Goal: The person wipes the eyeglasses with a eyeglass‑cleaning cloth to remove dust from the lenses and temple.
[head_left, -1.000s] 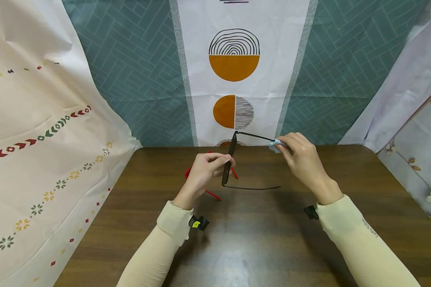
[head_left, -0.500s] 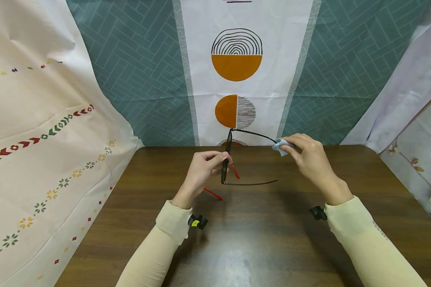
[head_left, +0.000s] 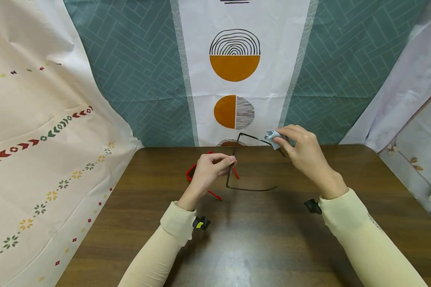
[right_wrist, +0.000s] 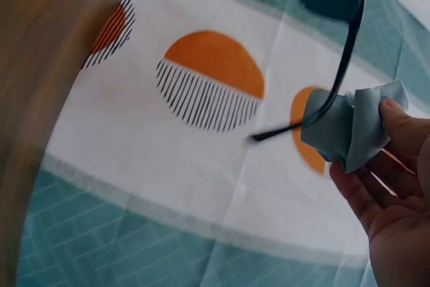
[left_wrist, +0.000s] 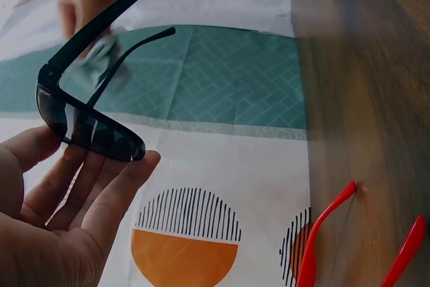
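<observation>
Black sunglasses [left_wrist: 91, 129] are held up above the table, both temples unfolded and pointing right in the head view. My left hand [head_left: 211, 169] pinches them at the middle of the front frame, between thumb and fingers. In my right hand [head_left: 303, 153] is a folded light-blue cloth [right_wrist: 353, 126], pinched between thumb and fingertips. The cloth lies against the far temple of the sunglasses, partway along it, with the temple's tip sticking out beyond. Whether the cloth wraps fully round the temple I cannot tell.
Red sunglasses [head_left: 191, 172] lie on the brown wooden table [head_left: 258, 247] behind my left hand, partly hidden by it, temples spread. A patterned curtain [head_left: 158, 79] hangs at the table's far edge, and a cream cloth [head_left: 57, 159] hangs on the left.
The cloth in my right hand has shifted left along the far temple, from its tip towards the hinge. The black sunglasses have turned slightly in my left hand, so their front looks thinner.
</observation>
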`<state>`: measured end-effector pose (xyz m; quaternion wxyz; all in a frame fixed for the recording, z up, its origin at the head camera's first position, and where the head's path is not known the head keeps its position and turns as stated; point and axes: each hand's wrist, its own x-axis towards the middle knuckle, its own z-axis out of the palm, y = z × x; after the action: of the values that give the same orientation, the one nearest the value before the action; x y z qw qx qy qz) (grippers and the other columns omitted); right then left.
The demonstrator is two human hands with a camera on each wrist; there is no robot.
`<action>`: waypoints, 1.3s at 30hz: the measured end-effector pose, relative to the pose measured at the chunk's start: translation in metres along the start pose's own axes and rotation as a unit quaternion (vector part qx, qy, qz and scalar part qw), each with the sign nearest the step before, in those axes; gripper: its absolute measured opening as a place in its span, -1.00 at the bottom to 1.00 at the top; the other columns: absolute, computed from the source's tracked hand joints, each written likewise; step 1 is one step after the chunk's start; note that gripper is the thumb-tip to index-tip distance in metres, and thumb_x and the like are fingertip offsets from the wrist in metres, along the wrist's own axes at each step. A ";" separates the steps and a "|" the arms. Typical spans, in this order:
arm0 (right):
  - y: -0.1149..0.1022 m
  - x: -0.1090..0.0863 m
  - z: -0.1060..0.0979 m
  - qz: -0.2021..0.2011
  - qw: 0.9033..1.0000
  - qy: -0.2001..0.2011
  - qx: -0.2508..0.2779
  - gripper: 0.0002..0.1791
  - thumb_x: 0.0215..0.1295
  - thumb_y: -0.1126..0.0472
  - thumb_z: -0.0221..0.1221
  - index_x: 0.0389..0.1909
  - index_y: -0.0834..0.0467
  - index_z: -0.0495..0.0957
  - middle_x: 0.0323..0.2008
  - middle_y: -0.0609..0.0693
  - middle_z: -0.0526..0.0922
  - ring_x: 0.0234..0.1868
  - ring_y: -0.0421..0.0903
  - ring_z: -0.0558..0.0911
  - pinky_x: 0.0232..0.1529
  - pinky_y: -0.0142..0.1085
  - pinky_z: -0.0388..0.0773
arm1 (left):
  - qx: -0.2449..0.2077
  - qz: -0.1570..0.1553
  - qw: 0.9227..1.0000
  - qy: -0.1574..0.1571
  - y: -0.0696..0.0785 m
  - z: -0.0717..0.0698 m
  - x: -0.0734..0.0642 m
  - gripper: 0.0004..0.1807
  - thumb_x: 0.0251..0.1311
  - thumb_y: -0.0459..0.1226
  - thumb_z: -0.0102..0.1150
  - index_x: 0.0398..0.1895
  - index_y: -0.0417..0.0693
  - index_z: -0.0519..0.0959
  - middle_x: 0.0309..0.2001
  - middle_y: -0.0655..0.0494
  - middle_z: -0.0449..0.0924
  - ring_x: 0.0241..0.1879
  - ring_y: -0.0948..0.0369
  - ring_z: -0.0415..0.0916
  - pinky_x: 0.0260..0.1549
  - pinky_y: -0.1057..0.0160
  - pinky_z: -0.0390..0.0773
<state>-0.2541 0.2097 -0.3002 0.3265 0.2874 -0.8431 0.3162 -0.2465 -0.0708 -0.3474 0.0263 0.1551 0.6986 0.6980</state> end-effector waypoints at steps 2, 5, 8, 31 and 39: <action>-0.006 0.006 0.006 -0.017 1.000 -0.008 -0.004 -0.74 0.29 0.37 0.38 -0.03 0.36 0.72 -0.14 0.17 0.75 -0.07 0.13 0.67 -0.03 -0.01 0.62 | 0.031 0.005 1.000 -0.003 0.001 0.002 0.000 -0.72 0.37 -0.20 0.37 -0.11 -0.29 0.77 -0.16 -0.04 0.79 -0.08 0.04 0.74 -0.01 0.08 0.72; -0.014 0.012 0.015 -0.042 0.999 -0.015 -0.015 -0.74 0.29 0.37 0.37 -0.03 0.36 0.72 -0.12 0.19 0.74 -0.05 0.16 0.65 -0.02 0.03 0.63 | 0.071 0.017 0.997 -0.007 0.001 0.005 0.001 -0.68 0.35 -0.14 0.38 -0.12 -0.26 0.79 -0.15 -0.01 0.80 -0.04 0.06 0.73 -0.04 0.15 0.73; -0.020 0.016 0.024 -0.058 0.998 -0.029 -0.027 -0.73 0.29 0.38 0.38 -0.02 0.37 0.71 -0.12 0.20 0.72 -0.04 0.17 0.65 -0.02 0.02 0.64 | 0.098 0.033 0.995 -0.012 0.001 0.007 0.001 -0.67 0.35 -0.11 0.38 -0.13 -0.23 0.80 -0.13 -0.09 0.80 -0.05 0.11 0.71 -0.05 0.18 0.73; -0.010 0.003 0.032 -0.074 0.995 -0.021 -0.069 -0.87 0.31 0.46 0.35 -0.14 0.35 0.68 -0.26 0.12 0.69 -0.19 0.09 0.60 -0.14 -0.06 0.62 | -0.011 0.017 1.000 -0.013 -0.002 0.002 -0.003 -0.72 0.40 -0.26 0.32 -0.08 -0.38 0.74 -0.14 -0.24 0.76 -0.31 0.17 0.71 -0.01 0.06 0.72; 0.005 -0.011 0.025 -0.071 0.995 0.013 -0.066 -0.85 0.30 0.48 0.35 -0.13 0.37 0.66 -0.25 0.15 0.69 -0.23 0.09 0.56 -0.19 -0.09 0.57 | -0.048 0.015 0.999 -0.009 -0.005 -0.006 -0.003 -0.75 0.44 -0.33 0.26 -0.08 -0.44 0.71 -0.19 -0.07 0.77 -0.21 0.07 0.75 -0.02 0.01 0.73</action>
<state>-0.2600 0.1975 -0.3246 0.3774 0.3204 -0.8352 0.2395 -0.2459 -0.0773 -0.3527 0.0297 0.1708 0.6612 0.7299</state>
